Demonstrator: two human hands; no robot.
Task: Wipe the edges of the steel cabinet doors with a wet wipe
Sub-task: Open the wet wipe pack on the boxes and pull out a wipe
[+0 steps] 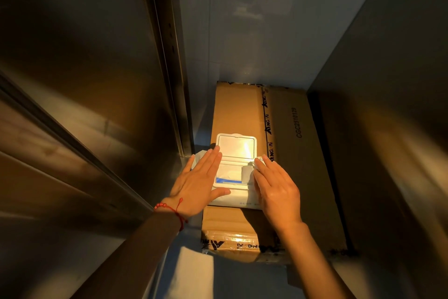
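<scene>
Wipe pack (pixel 234 172) lies lid-up on the cardboard box (pixel 291 153), hands flanking it at nine (pixel 196 182) and three (pixel 276 192), cabinet door (pixel 84 80) at ten o'clock.

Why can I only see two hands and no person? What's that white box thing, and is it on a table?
The camera sits on the person's head, looking down, so you see only their arms. The left hand, with a red bracelet, lies flat on a pack of wet wipes to steady it. Its lid is flipped open. The right hand is pinching a wet wipe that sticks out. The pack rests on a cardboard box, not a table. The shiny wall on the left is a steel cabinet door.
</scene>
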